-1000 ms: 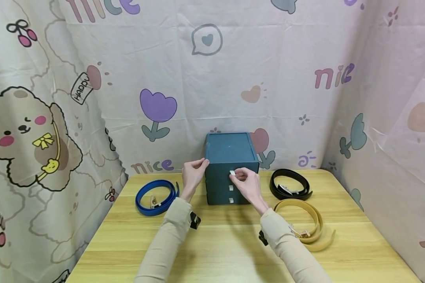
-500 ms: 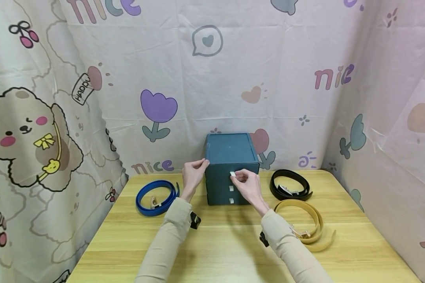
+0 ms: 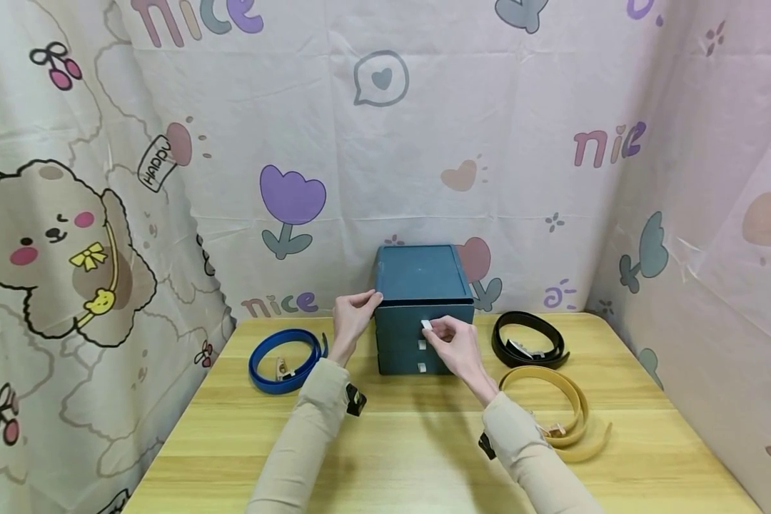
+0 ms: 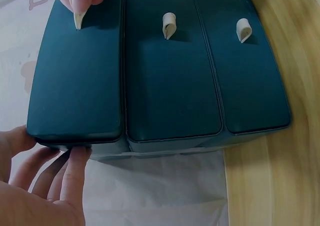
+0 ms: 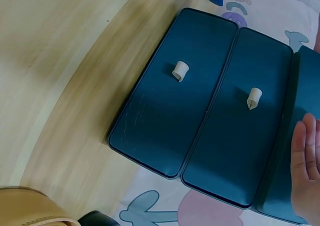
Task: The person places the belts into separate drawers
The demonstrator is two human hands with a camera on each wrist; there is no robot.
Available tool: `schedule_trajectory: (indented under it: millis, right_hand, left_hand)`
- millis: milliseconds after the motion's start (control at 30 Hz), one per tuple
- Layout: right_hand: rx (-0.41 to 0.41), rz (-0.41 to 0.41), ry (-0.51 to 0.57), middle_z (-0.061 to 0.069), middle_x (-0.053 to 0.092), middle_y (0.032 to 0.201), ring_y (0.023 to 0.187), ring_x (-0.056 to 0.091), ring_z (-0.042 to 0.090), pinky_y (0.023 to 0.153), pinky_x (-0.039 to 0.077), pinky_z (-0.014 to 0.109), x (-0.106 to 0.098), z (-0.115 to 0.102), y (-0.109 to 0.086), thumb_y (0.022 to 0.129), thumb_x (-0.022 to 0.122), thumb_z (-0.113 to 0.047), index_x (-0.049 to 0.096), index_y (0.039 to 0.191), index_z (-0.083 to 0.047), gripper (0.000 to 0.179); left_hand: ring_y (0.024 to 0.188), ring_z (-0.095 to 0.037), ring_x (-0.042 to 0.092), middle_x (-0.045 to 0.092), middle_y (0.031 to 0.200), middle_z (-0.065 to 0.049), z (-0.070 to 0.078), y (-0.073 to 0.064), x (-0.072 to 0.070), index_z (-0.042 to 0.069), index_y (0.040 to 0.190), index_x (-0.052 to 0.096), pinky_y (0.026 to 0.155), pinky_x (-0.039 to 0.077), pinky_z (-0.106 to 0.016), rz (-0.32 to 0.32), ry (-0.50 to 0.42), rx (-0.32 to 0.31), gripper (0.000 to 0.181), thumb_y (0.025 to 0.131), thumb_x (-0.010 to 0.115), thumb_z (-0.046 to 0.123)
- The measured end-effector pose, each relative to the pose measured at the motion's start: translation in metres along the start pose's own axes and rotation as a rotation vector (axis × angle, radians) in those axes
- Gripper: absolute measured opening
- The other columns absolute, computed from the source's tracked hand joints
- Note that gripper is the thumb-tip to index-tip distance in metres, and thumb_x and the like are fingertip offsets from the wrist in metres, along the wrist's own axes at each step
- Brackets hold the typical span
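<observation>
Right hand (image 3: 456, 348) pinches top tab (image 3: 426, 325) of 3, left hand (image 3: 352, 320) grips cabinet (image 3: 420, 271) corner. Blue belt (image 3: 283, 387) left, black belt (image 3: 500, 350) right, yellow belt (image 3: 582, 410) partly behind right sleeve (image 3: 520, 437).

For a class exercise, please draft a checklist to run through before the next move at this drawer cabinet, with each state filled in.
1. Right grip pinching the top tab: ok.
2. Left grip holding the cabinet at its top left front corner: ok.
3. Top drawer fully open: not ok, only a narrow gap shows.
4. Middle drawer and bottom drawer closed: ok.
5. Blue belt, black belt and yellow belt beside the drawers' path: ok.
6. Top drawer's contents: cannot tell.
</observation>
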State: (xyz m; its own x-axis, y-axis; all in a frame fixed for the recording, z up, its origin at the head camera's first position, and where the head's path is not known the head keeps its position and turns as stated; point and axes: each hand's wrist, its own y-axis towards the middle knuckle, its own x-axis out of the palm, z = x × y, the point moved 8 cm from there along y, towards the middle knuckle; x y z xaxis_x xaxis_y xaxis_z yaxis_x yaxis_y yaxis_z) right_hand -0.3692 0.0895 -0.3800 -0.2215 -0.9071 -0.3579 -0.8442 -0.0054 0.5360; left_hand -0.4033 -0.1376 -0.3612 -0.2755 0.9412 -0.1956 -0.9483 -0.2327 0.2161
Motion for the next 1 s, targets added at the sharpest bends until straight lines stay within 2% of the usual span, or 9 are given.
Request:
schedule_trajectory:
  millis: [233, 667, 867, 1000]
  right_hand:
    - [-0.018, -0.015, 0.008, 0.011, 0.076, 0.078, 0.067, 0.069, 0.014, 0.065, 0.055, 0.017, -0.002, 0.0, -0.003, 0.084, 0.08, -0.008, 0.076, 0.091, -0.003, 0.009]
    - [-0.063, -0.061, 0.001, 0.008, 0.077, 0.081, 0.07, 0.071, 0.012, 0.07, 0.06, 0.024, -0.004, -0.004, -0.012, 0.084, 0.078, -0.007, 0.074, 0.094, -0.005, 0.011]
    - [-0.086, -0.064, 0.03, 0.007, 0.077, 0.08, 0.069, 0.07, 0.01, 0.071, 0.06, 0.026, -0.004, -0.004, -0.016, 0.084, 0.078, -0.006, 0.074, 0.095, -0.006, 0.011]
    - [-0.116, -0.05, 0.055, 0.006, 0.077, 0.077, 0.068, 0.071, 0.013, 0.069, 0.061, 0.033, -0.005, -0.005, -0.019, 0.083, 0.079, -0.004, 0.074, 0.093, -0.006, 0.011]
  left_hand:
    - [0.107, -0.03, 0.071, 0.075, 0.117, -0.017, 0.001, -0.001, 0.0, 0.006, 0.118, 0.075, 0.091, 0.059, -0.043, -0.014, -0.028, 0.001, 0.033, 0.092, 0.074, 0.025]
    - [0.109, -0.032, 0.07, 0.074, 0.119, -0.017, 0.001, -0.001, 0.0, 0.005, 0.12, 0.074, 0.097, 0.056, -0.044, -0.024, -0.01, 0.01, 0.034, 0.093, 0.073, 0.026]
    - [0.108, -0.031, 0.071, 0.074, 0.12, -0.017, 0.002, -0.003, 0.0, 0.006, 0.122, 0.073, 0.095, 0.057, -0.043, -0.037, -0.01, 0.015, 0.035, 0.094, 0.072, 0.026]
    - [0.107, -0.031, 0.071, 0.074, 0.12, -0.017, 0.003, -0.004, 0.0, 0.006, 0.121, 0.074, 0.093, 0.058, -0.041, -0.04, -0.003, 0.013, 0.035, 0.094, 0.072, 0.027]
